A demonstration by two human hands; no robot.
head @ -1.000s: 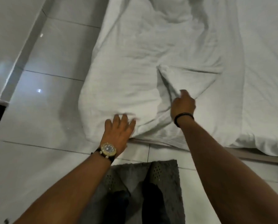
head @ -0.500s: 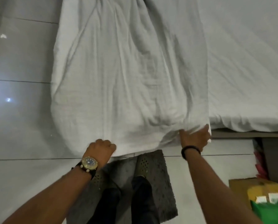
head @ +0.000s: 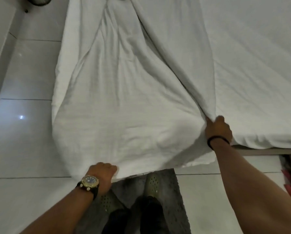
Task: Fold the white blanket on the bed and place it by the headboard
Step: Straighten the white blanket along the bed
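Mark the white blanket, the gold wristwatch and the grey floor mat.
white blanket (head: 124, 102): head view, its creased middle.
gold wristwatch (head: 89, 181): head view, dial face.
grey floor mat (head: 173, 205): head view, right part.

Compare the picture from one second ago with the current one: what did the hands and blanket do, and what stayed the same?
The left hand, flat before, closed on the white blanket's near edge. The right hand drew its bunched grip back to the bed's foot, stretching the blanket out. The blanket remains unfolded.
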